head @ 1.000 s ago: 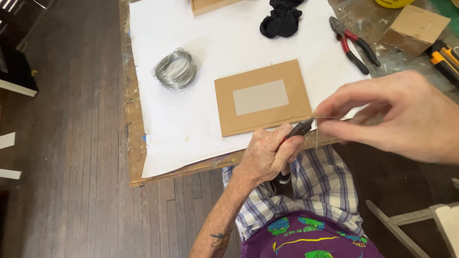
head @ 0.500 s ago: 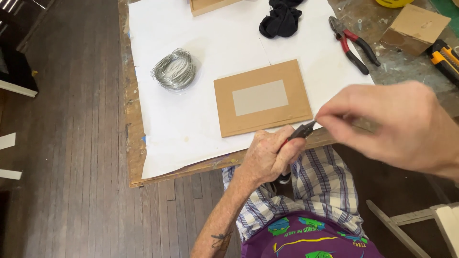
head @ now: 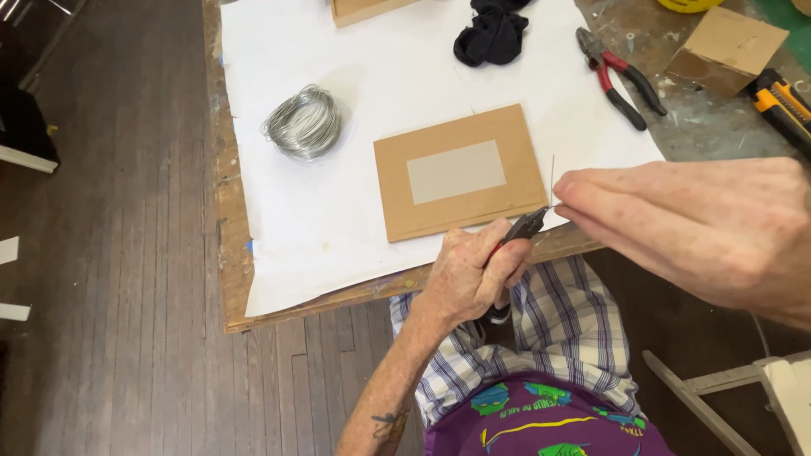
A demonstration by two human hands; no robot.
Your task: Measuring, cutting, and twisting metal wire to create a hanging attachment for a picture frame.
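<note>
Worktable (head: 221, 194) filling upper half of frame, edge worn and paint-flecked, running diagonally from left to centre right. White paper sheet (head: 355, 59) spread across most of it.

Right hand (head: 710, 228) large at right of frame, close to camera, fingers drawn together in a pinch at left tip; thumb and forefinger closed on a thin wire piece (head: 552, 179) standing nearly upright just above the pinch, over the right edge of the cardboard. Rest of the fingers loosely curled.

Left hand (head: 469, 279) at lower centre, below table edge, clenched round the handles of small pliers (head: 522, 228). Dark nose of pliers pointing up and right, tip meeting the wire just beside the right fingertips. Cannot tell how far the nose is closed on the wire.

Brown cardboard panel (head: 460, 173) at centre of frame, flat on paper, grey rectangle set in its middle.

Coil of silver wire (head: 304, 122) at upper left centre, lying well apart from both hands.

Black cloth (head: 494, 34) bunched at top centre. Cardboard box (head: 726, 46) at upper right. Red-handled pliers (head: 621, 76) lying slantwise between cloth and box. Yellow utility knife (head: 781, 105) at right edge, partly cut off.
</note>
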